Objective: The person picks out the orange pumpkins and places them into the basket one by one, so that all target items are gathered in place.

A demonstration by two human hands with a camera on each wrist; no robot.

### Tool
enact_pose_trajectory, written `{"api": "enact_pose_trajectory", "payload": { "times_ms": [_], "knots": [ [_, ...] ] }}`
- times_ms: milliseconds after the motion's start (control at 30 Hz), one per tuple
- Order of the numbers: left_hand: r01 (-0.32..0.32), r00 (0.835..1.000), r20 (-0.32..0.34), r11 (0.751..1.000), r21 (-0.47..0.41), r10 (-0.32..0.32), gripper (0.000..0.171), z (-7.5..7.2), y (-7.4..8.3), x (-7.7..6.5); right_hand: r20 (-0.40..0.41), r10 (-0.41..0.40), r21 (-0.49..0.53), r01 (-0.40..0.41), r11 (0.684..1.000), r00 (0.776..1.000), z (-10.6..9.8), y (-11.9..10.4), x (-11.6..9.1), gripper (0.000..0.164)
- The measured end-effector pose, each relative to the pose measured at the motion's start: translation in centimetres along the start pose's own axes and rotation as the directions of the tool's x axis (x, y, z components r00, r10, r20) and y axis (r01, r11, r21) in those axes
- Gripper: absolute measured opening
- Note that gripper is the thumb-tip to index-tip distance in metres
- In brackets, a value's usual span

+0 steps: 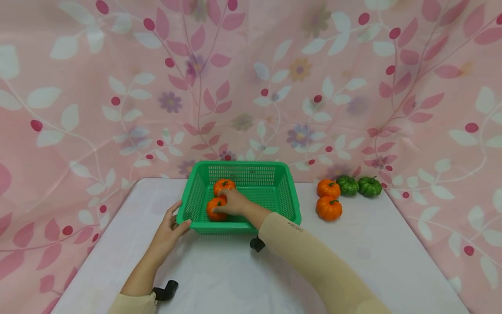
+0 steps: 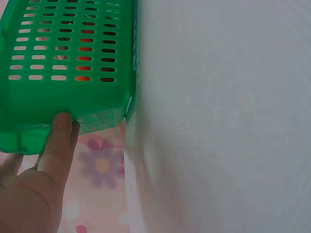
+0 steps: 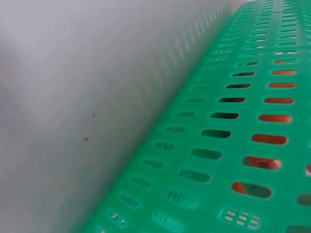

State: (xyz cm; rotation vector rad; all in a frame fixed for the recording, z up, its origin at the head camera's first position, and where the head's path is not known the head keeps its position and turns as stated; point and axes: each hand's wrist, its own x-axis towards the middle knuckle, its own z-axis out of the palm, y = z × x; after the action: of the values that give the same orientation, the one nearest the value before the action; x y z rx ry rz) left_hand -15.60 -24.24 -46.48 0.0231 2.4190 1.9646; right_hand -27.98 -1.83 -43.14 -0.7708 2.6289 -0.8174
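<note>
In the head view, a green plastic basket (image 1: 245, 225) stands on the white table. My right hand (image 1: 235, 203) reaches over its front rim and grips a small orange pumpkin (image 1: 213, 213) at the front left inside. Behind it, another orange pumpkin (image 1: 223, 185) sits in the basket, close to my fingers. My left hand (image 1: 166, 235) touches the basket's front left corner with spread, fairly straight fingers. In the left wrist view, an extended finger (image 2: 59, 141) rests against the basket's outer wall. Only slotted basket wall (image 3: 233, 145) with orange behind it shows in the right wrist view; the right hand is hidden there.
Right of the basket lie two more orange pumpkins, a rear one (image 1: 328, 189) and a front one (image 1: 329, 208). Beside them are two green pumpkins, one nearer (image 1: 347, 186) and one farther right (image 1: 370, 186). A pink floral cloth (image 1: 251, 87) hangs behind the table (image 1: 219, 270).
</note>
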Motion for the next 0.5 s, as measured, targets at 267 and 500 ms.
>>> {"api": "enact_pose_trajectory", "payload": {
  "times_ms": [267, 500],
  "knots": [
    [0.007, 1.000, -0.005, 1.000, 0.005, -0.007, 0.077, -0.01, 0.05, -0.02, 0.001, 0.000, 0.016, 0.000, 1.000, 1.000, -0.17, 0.09, -0.13, 0.060],
    [0.004, 1.000, -0.008, 1.000, 0.005, -0.004, 0.077, 0.01, -0.12, 0.08, -0.001, -0.008, 0.014, 0.008, 1.000, 1.000, -0.31, -0.11, -0.25, 0.060]
  ]
}}
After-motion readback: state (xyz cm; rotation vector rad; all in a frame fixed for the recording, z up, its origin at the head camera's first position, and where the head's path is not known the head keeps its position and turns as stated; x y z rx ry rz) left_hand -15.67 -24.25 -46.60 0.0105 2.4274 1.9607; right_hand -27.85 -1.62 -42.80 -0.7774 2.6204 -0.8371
